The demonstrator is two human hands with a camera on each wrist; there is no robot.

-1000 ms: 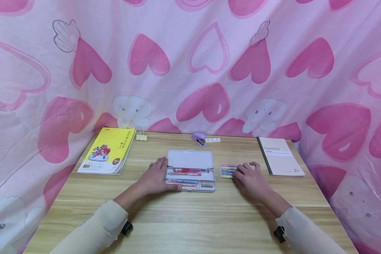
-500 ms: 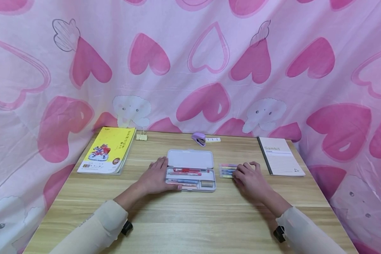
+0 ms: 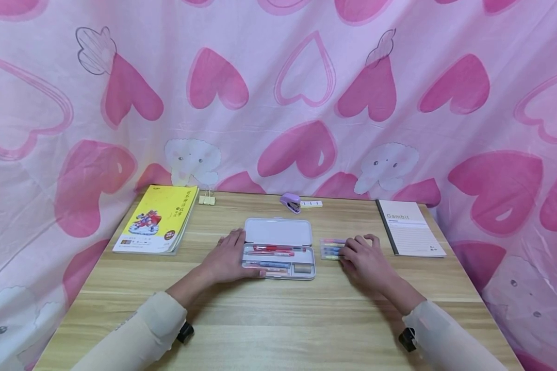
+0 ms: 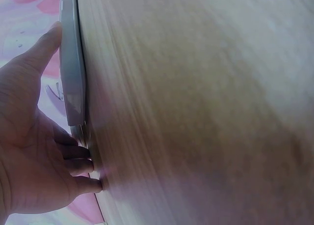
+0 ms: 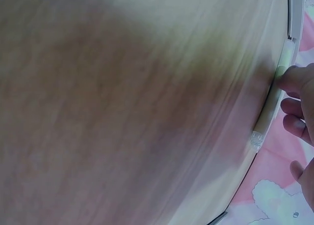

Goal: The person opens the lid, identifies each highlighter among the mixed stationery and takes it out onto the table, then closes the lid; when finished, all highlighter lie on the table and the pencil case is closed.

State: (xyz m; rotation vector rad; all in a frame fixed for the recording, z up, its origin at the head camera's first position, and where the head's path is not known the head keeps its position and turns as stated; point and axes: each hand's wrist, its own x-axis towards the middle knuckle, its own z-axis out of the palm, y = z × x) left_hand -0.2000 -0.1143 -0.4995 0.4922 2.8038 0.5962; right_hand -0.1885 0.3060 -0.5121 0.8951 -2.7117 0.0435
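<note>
A white pencil case (image 3: 278,233) lies with its lid back in the middle of the table. Inside are red pens (image 3: 278,250), more pens in the front compartment and a greyish block (image 3: 301,268). My left hand (image 3: 226,260) rests at its left end; in the left wrist view the thumb (image 4: 49,41) touches the front wall and the fingers spread beyond the end. To the right lies a clear pack of coloured highlighters (image 3: 330,249). My right hand (image 3: 366,263) grips its right part, thumb against the near highlighter (image 5: 272,99) in the right wrist view; the fingers cover that end.
A yellow book (image 3: 160,219) lies at the back left beside a binder clip (image 3: 207,199). A purple stapler (image 3: 290,202) and a strip of staples or labels (image 3: 311,204) lie at the back. A notebook (image 3: 410,229) is at the right. A pink curtain (image 3: 297,149) hangs behind.
</note>
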